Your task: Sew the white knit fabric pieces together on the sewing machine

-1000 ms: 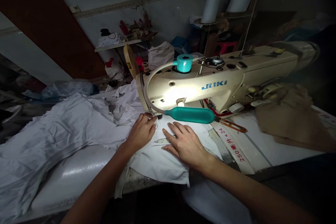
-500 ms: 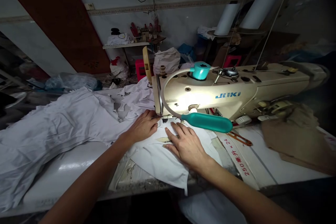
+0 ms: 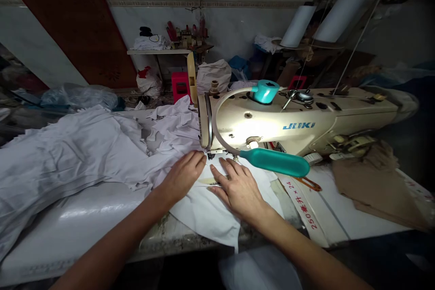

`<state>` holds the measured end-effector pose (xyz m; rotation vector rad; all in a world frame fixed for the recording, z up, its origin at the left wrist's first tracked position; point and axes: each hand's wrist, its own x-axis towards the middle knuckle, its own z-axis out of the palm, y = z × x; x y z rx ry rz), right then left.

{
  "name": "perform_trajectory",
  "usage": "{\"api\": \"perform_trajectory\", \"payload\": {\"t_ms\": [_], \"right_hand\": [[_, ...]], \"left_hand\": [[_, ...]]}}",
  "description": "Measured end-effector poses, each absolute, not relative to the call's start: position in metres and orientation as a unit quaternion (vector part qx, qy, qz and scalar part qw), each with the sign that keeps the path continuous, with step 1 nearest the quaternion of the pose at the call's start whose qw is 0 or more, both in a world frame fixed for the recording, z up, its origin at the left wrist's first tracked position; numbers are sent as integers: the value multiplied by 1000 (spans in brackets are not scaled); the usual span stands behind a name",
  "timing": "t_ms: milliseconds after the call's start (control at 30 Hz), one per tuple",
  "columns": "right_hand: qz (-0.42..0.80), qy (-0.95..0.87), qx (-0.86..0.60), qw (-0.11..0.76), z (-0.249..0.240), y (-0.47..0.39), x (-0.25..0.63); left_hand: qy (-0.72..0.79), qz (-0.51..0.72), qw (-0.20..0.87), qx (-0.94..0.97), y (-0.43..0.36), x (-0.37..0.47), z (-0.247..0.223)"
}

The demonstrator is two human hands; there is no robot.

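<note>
White fabric (image 3: 207, 215) lies under the presser foot (image 3: 211, 156) of a cream sewing machine (image 3: 268, 122), its near corner hanging over the table edge. My left hand (image 3: 183, 174) is closed on the cloth just left of the foot, fingers bent and pressed together. To the right of the foot, my right hand (image 3: 241, 190) rests on the same fabric with its fingers spread. A narrow pale and metallic strip (image 3: 213, 183) shows by my right thumb and index finger; I cannot make out what it is.
A pile of white cut pieces (image 3: 74, 145) covers the table's left side. A teal lamp (image 3: 278, 161) hangs before the machine. Right of it lie an orange-handled tool (image 3: 311, 184), marked cardboard (image 3: 316, 208) and brown cloth (image 3: 370, 186). Thread cones (image 3: 299, 25) stand behind.
My left fingers have drawn closer together beside the presser foot. My right hand keeps nearly the same place on the fabric. The view has shifted slightly.
</note>
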<state>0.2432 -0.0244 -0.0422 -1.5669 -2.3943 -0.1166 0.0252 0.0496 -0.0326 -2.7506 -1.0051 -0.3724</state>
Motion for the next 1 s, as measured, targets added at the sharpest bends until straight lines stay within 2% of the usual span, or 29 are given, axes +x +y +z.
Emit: {"api": "perform_trajectory", "payload": {"t_ms": [167,433,533,633,733,800,900,1000], "right_hand": [[-35,-827,-544,137,-43,-24,244],[19,-823,-545,160,-37,-24,244],[60,-813,-539,212,-29,-36,253],[72,-766,-560,307,-23,-55,284],[23,-681,-612,402,-20,-75,342],[-45,-633,-646,424,-16,-85,390],[-170,-605,-681,375,-15,-91,453],[-158,-655,-691,262,-27,-89,487]], "left_hand": [[-346,-117,66,-929,23,30,-39],[-308,-132,76,-939,30,27,-38],[-300,-132,93,-940,31,25,-43],[-290,-135,117,-940,35,21,-52],[-272,-139,138,-942,43,16,-62],[-255,-136,153,-945,47,14,-66],[-259,-132,164,-943,45,16,-62],[-286,-122,153,-938,36,21,-49]]}}
